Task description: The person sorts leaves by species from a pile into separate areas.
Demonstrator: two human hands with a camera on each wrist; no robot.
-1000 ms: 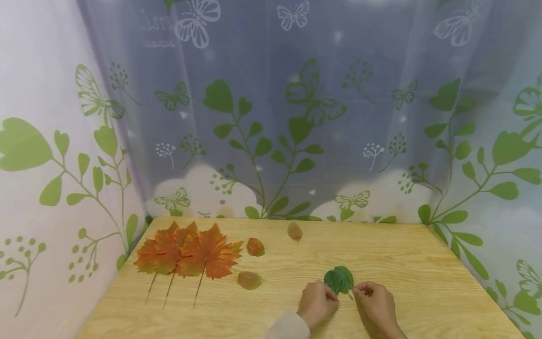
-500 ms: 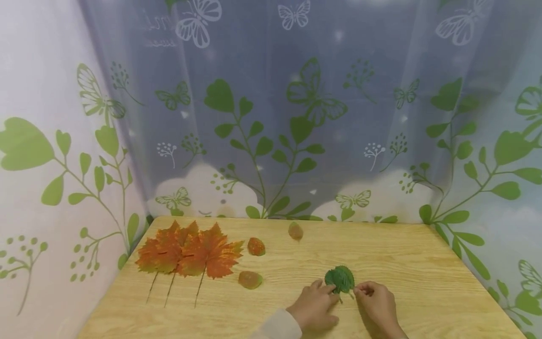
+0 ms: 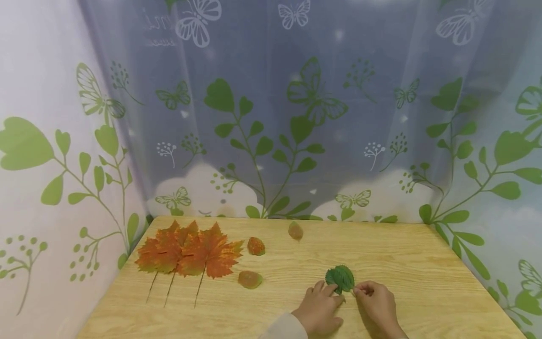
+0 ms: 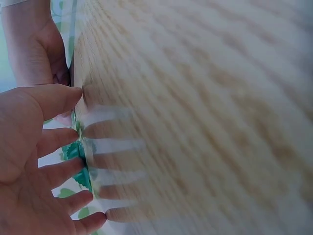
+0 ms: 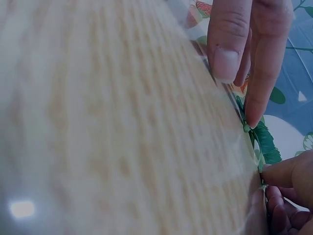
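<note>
Two overlapping green artificial leaves (image 3: 340, 277) with serrated edges lie on the table at the front right. My left hand (image 3: 318, 307) has its fingers spread and fairly straight, and its fingertips touch the lower left of the leaves; in the left wrist view the fingertips also meet the tabletop. With thumb and finger, my right hand (image 3: 377, 303) pinches a green leaf at its stem on the right side. The right wrist view shows this right hand (image 5: 293, 188) at the stem, its other fingers curled. The pinched stem is mostly hidden by the fingertips.
Several orange maple leaves (image 3: 211, 252) with dark stems lie overlapped at the table's left. Near them are a small reddish leaf (image 3: 256, 246) and a brownish-green leaf (image 3: 250, 279). Another small leaf (image 3: 295, 231) lies toward the back edge. A printed curtain (image 3: 271, 94) hangs behind the wooden table (image 3: 254, 315).
My left hand has gone from curled fingers at a leaf's stem to spread fingers, then moved slightly right. The left green leaf now overlaps the right one more. My right hand stays in place.
</note>
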